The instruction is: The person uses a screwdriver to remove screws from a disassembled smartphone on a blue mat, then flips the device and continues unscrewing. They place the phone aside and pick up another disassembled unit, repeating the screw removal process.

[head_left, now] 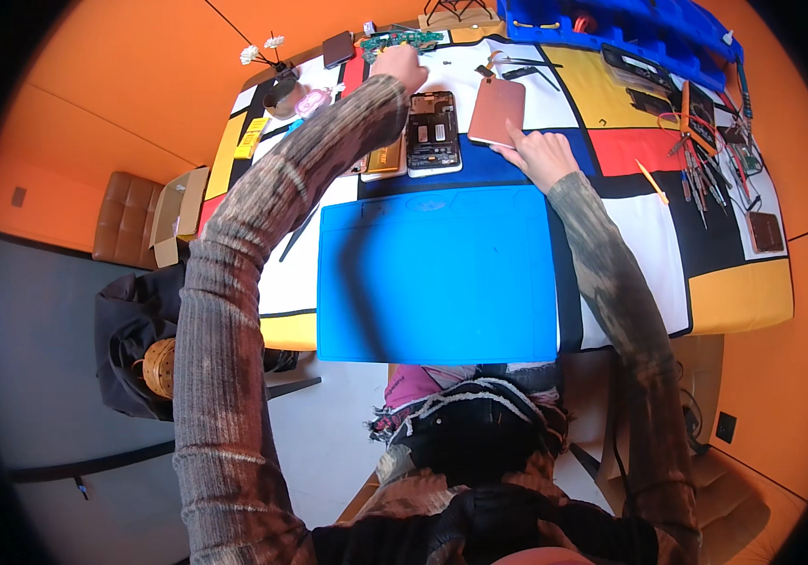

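Note:
My left hand [399,66] reaches to the back of the table with its fingers curled over, next to several green circuit boards [404,40]. Whatever its fingertips hold is hidden. My right hand [545,157] has its index finger on top of a flat copper-coloured phone panel [498,108] and its thumb at the near edge, the two closed on its corner. A short flex cable sticks out of the panel's far end. Between my hands lies an opened phone [433,137] with its dark insides showing. A gold-coloured piece [384,158] lies left of it, partly under my left sleeve.
A blue work mat [442,273] covers the table's near side. Blue parts bins [611,33] stand at the back right, by dark phone parts [635,66]. Several screwdrivers [696,179] and a yellow pry tool [652,181] lie right. A flower vase [283,94] stands back left.

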